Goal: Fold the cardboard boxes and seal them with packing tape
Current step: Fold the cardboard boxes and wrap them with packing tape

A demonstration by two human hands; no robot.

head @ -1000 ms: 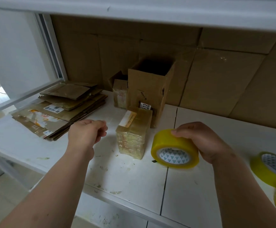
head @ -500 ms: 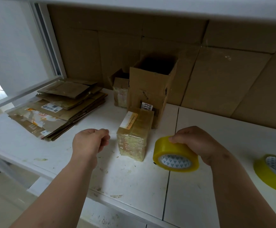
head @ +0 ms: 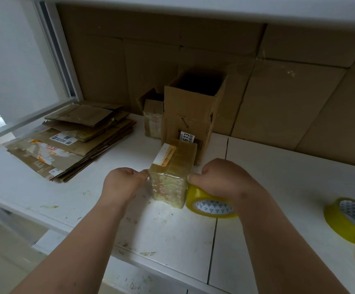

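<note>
Two bare forearms, left hand (head: 121, 184), right hand (head: 225, 180) (no sleeves, gloves or jewellery visible)

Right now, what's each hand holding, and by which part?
Right hand grips the yellow tape roll over its top outer rim, beside the taped box. Left hand pinches at the box's left edge; what it pinches cannot be told.

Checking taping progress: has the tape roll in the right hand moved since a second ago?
Yes. The tape roll has moved left, closing the gap to the taped box, which it now touches.
</note>
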